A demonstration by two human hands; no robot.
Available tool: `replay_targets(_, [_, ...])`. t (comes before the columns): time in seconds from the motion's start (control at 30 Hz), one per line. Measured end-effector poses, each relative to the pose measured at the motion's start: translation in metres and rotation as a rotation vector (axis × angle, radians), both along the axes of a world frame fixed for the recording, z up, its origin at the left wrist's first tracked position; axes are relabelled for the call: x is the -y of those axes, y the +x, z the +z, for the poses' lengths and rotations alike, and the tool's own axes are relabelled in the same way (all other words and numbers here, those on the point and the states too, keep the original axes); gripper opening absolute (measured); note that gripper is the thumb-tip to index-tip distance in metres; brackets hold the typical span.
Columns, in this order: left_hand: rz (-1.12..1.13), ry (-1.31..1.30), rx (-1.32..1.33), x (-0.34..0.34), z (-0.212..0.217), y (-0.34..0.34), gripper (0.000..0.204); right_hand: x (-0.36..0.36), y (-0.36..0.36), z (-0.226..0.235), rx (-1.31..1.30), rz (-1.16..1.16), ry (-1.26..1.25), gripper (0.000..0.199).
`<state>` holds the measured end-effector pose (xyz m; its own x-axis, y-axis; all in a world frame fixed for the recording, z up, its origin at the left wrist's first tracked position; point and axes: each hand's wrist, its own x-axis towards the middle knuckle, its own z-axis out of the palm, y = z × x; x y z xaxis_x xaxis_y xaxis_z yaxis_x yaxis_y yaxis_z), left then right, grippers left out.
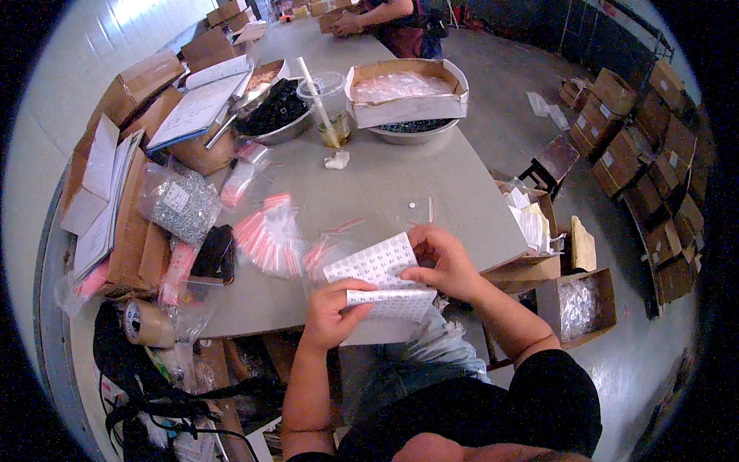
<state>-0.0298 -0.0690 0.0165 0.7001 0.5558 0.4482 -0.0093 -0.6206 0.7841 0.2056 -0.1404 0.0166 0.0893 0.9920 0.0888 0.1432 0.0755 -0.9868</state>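
Note:
Over the table's front edge I hold white sheets of small round printed stickers point(373, 266), folded or stacked so that one part stands up behind another. My left hand point(335, 312) is closed on the lower left edge, thumb in front. At the upper right edge, my right hand point(443, 262) grips the sheet between thumb and fingers. Just beyond the sheets lie clear zip bags with red strips point(269, 235), fanned out on the table. A small white round piece point(411, 205) rests on the tabletop near my right hand.
At the back stand a metal bowl of black parts point(273, 112), a plastic cup with a straw point(327, 112) and a white box of clear bags point(408, 92). Left are cartons and a bag of screws point(181, 204). Cartons point(577, 308) sit on the floor right. Another person works at the far end.

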Motion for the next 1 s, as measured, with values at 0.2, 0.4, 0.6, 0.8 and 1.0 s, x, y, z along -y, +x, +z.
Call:
replay_targets(0.2, [-0.051,0.061,-0.004,0.0,-0.008,0.0,0.012,-0.004,0.006,-0.013,0.056,0.059,0.251,0.018])
replay_targets(0.4, [-0.102,-0.066,-0.009,-0.003,-0.012,-0.006,0.014,-0.002,0.002,-0.002,-0.087,0.076,0.307,0.019])
replay_targets(0.6, [-0.194,-0.083,0.081,-0.006,-0.006,-0.008,0.014,0.008,0.001,-0.018,-0.204,0.043,0.052,0.02])
replay_targets(0.8, [-0.149,-0.116,0.029,-0.003,-0.009,-0.013,0.014,0.018,-0.011,-0.012,-0.255,-0.045,-0.014,0.015])
replay_targets(1.0, [-0.27,-0.032,0.052,-0.005,-0.007,-0.008,0.009,0.024,-0.013,0.005,0.185,-0.042,-0.191,0.014])
